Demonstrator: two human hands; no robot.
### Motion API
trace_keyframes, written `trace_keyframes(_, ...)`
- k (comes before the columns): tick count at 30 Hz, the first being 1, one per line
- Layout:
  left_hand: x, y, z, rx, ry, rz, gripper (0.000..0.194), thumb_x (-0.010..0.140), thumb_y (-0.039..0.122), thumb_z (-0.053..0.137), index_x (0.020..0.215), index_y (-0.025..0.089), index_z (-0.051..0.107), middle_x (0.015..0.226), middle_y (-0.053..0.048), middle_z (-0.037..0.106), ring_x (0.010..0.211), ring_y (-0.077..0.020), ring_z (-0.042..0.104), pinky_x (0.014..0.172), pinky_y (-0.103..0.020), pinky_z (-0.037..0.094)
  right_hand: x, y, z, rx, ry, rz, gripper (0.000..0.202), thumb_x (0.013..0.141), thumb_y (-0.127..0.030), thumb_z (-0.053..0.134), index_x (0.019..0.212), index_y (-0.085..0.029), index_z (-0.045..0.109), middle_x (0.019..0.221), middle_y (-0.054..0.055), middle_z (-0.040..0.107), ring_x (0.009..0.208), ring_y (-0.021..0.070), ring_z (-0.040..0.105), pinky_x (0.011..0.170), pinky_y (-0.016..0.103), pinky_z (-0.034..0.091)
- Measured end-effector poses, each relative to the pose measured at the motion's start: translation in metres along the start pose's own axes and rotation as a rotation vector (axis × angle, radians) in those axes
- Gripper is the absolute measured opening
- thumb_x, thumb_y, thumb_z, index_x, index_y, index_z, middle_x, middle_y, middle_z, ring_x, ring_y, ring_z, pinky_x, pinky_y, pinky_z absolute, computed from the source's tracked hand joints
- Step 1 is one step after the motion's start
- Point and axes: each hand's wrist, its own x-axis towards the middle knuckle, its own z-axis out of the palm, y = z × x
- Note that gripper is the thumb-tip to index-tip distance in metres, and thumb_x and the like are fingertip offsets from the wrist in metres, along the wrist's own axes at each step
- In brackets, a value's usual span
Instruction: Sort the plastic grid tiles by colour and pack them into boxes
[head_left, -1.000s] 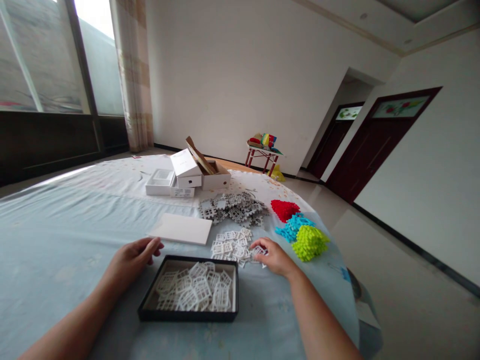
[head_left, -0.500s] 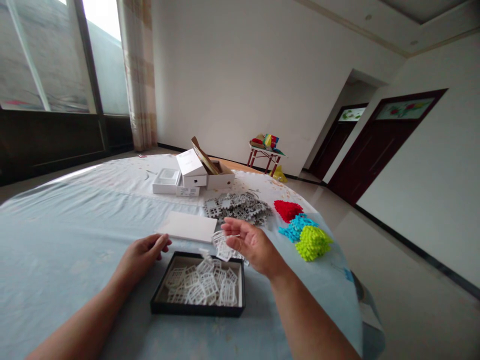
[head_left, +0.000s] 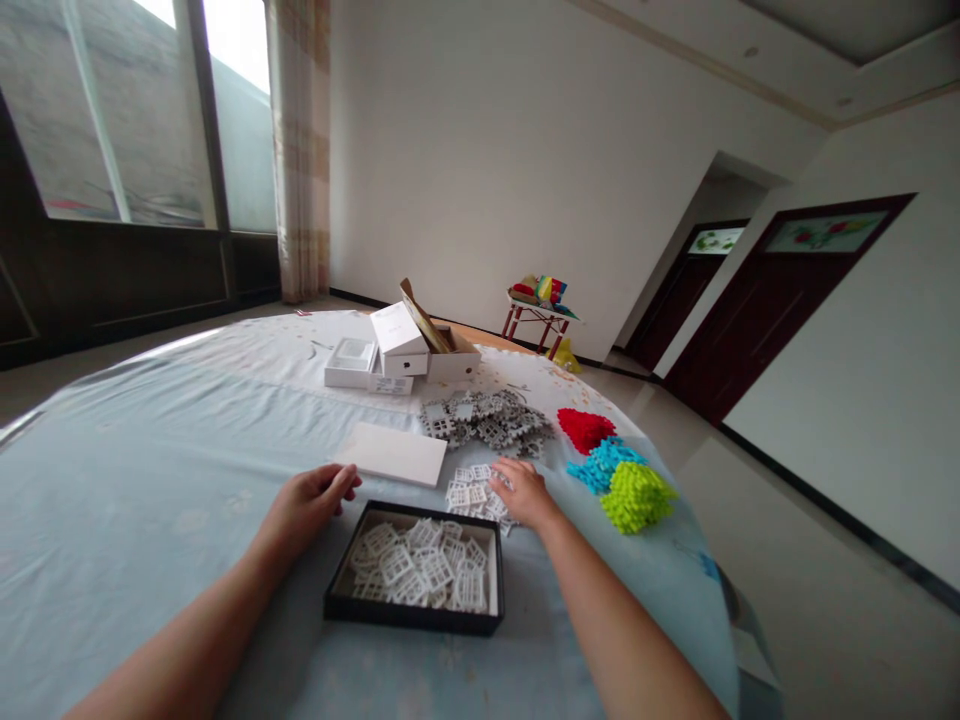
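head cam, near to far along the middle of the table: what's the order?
black tray of white lattice pieces → loose white lattice pieces under the right hand → grey pieces pile → white boxes at the far edge.

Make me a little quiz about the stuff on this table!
1. True or false: the black tray holds white pieces.
2. Which pile is nearest the table's edge? A red pile B blue pile C green pile
3. Fill in: the right hand rests on the loose ____ pieces beside the tray.

Key: 1 true; 2 C; 3 white. The left hand touches the tray's corner.
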Motion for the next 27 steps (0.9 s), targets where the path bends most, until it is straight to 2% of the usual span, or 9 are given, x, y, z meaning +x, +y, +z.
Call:
trace_keyframes(4, 0.000, 0.001, -0.001, -0.001, 0.003, -0.014, 0.046, 0.074, 0.057, 0.042, 0.071, 0.017, 0.064, 0.059, -0.001, 0.063, 0.050, -0.0144, 0.055, 0.051, -0.024, 0.043, -0.008, 0.003, -0.006, -0.021, -0.066, -0.011, 0.032, 0.080, -0.030, 0.052, 0.110, -0.023, 0.062, 0.123, 0.009, 0.054, 0.113, 0.0240, 0.046, 0.095, 0.040, 0.035)
trace_keyframes(10, 0.000, 0.000, 0.000, 0.004, 0.005, -0.006, 0.045, 0.072, 0.057, 0.044, 0.070, 0.017, 0.064, 0.058, -0.001, 0.063, 0.050, -0.0146, 0.055, 0.053, -0.024, 0.043, -0.035, 0.009, -0.027, 0.063, -0.112, -0.084, 0.028, 0.077, -0.027, 0.054, 0.103, -0.023, 0.064, 0.110, 0.006, 0.060, 0.106, 0.0216, 0.049, 0.093, 0.037, 0.036)
trace_keyframes(12, 0.001, -0.001, 0.000, 0.007, 0.001, -0.007, 0.045, 0.073, 0.056, 0.044, 0.070, 0.017, 0.065, 0.058, -0.001, 0.063, 0.050, -0.0146, 0.056, 0.053, -0.024, 0.043, -0.039, 0.013, -0.029, 0.120, -0.070, -0.104, 0.026, 0.078, -0.028, 0.053, 0.101, -0.021, 0.065, 0.106, 0.007, 0.062, 0.103, 0.0210, 0.052, 0.092, 0.037, 0.037)
trace_keyframes(14, 0.001, -0.001, 0.000, 0.007, 0.003, -0.008, 0.045, 0.073, 0.056, 0.044, 0.071, 0.017, 0.065, 0.059, -0.001, 0.064, 0.051, -0.0146, 0.056, 0.053, -0.024, 0.043, -0.039, 0.020, -0.028, 0.144, 0.028, -0.099, 0.027, 0.080, -0.030, 0.052, 0.102, -0.019, 0.064, 0.106, 0.008, 0.062, 0.103, 0.0210, 0.052, 0.093, 0.038, 0.038)
trace_keyframes(16, 0.000, -0.001, 0.000, 0.004, 0.009, -0.008, 0.045, 0.072, 0.057, 0.044, 0.071, 0.017, 0.065, 0.059, -0.001, 0.064, 0.051, -0.0144, 0.056, 0.053, -0.023, 0.043, -0.036, 0.026, -0.023, 0.109, 0.128, -0.073, 0.031, 0.081, -0.032, 0.051, 0.105, -0.016, 0.062, 0.110, 0.011, 0.060, 0.106, 0.0220, 0.051, 0.096, 0.038, 0.036)
trace_keyframes(18, 0.000, 0.001, 0.000, 0.000, 0.015, -0.010, 0.046, 0.072, 0.058, 0.044, 0.070, 0.017, 0.065, 0.058, -0.001, 0.063, 0.050, -0.0143, 0.056, 0.052, -0.023, 0.044, -0.032, 0.029, -0.018, 0.047, 0.161, -0.033, 0.036, 0.081, -0.036, 0.051, 0.108, -0.014, 0.061, 0.113, 0.013, 0.058, 0.109, 0.0238, 0.049, 0.097, 0.039, 0.035)
trace_keyframes(23, 0.000, 0.003, 0.000, 0.006, 0.014, -0.028, 0.047, 0.071, 0.059, 0.044, 0.069, 0.017, 0.065, 0.058, -0.001, 0.064, 0.050, -0.0145, 0.056, 0.052, -0.023, 0.044, -0.031, 0.021, -0.013, -0.020, 0.045, 0.043, 0.048, 0.079, -0.048, 0.052, 0.112, -0.014, 0.060, 0.112, 0.015, 0.059, 0.108, 0.0273, 0.049, 0.094, 0.041, 0.036)
trace_keyframes(27, 0.001, 0.001, 0.001, 0.021, 0.020, -0.029, 0.046, 0.069, 0.060, 0.045, 0.069, 0.018, 0.065, 0.058, -0.001, 0.064, 0.050, -0.0149, 0.056, 0.051, -0.024, 0.045, -0.034, 0.009, -0.018, 0.052, -0.016, 0.007, 0.043, 0.075, -0.043, 0.059, 0.108, -0.016, 0.062, 0.108, 0.013, 0.060, 0.105, 0.0261, 0.049, 0.092, 0.039, 0.037)
